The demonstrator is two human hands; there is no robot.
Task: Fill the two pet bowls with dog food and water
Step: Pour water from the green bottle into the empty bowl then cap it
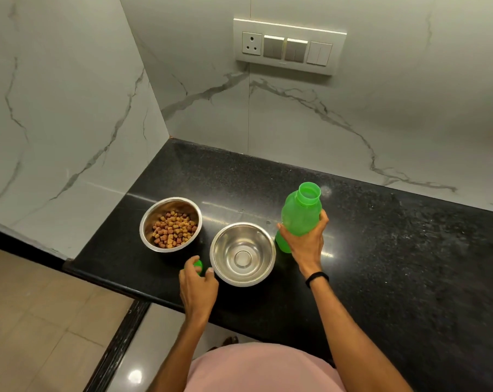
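Head view is showing the kibble bowl [147,222] filled and the second bowl [225,250] empty. The right hand [304,241] is gripping the uncapped bottle [300,213], the left hand [197,287] is pinching its cap [197,267]; water pouring is pending.

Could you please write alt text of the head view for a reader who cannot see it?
The right hand grips an uncapped green plastic bottle beside an empty steel bowl; the left hand holds its green cap. Another steel bowl holds kibble.

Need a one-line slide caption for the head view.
Water step: right hand holds the open bottle beside the empty bowl, left hand holds its cap; other bowl holds kibble.
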